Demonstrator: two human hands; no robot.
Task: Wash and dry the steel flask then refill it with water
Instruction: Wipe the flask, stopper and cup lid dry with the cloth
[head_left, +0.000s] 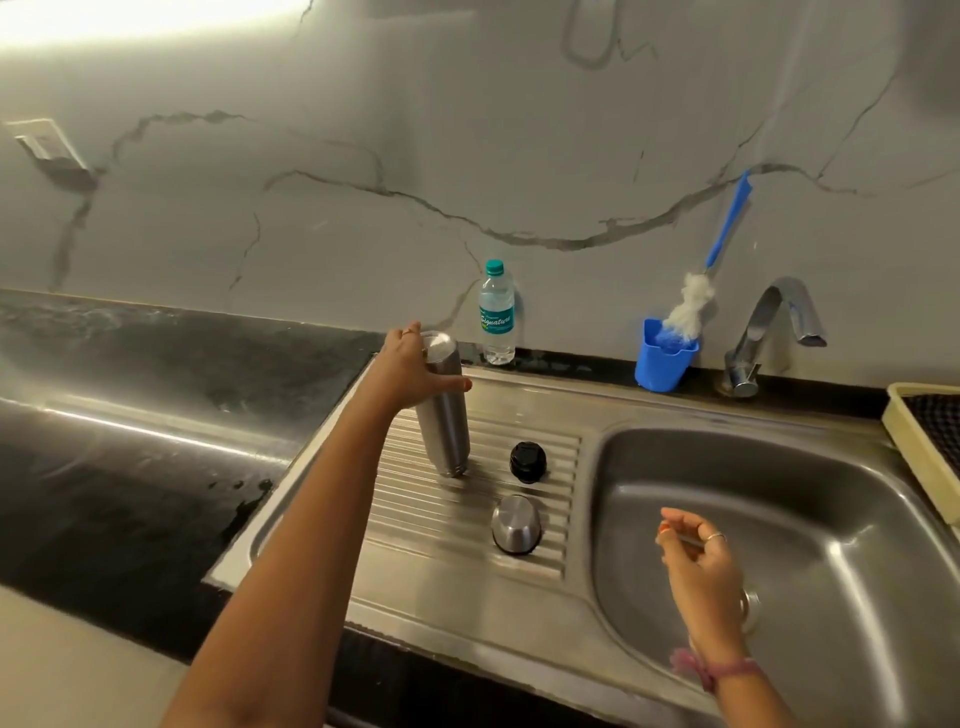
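Flask (444, 410) stands inverted on the ribbed drainboard (550, 470) left of the sink (810, 525), base up, mouth end down on the ribs, tilted slightly. Left hand (410, 371) grips it near the upper end, fingers wrapped round the body, thumb to the right. Right hand (701, 566) hangs over the basin, loosely curled, holding nothing that can be made out.

Step in hand, as judged: draining or lifting the washed flask off the board, ahead of drying and refilling.

To do it well:
- Keep the grip firm; the steel is probably wet and slick, and the ribs give an uneven footing.
- Lift straight up before turning it over, so drips fall on the board and not on the tabletop (130, 415).
- Bring the right hand in to support the lower end once it is clear.
- Avoid knocking the black stopper (528, 461) and the steel cup (516, 524), both just beside the flask on the board.

Flask appearance: plain brushed steel cylinder, tall and narrow, flat shiny base catching the light, no label or dents visible. Whether the inside is dry cannot be told.

Water sources for refilling: a clear plastic bottle (497, 317) at the wall behind the flask, and the tap (769, 332) at the far side of the sink.
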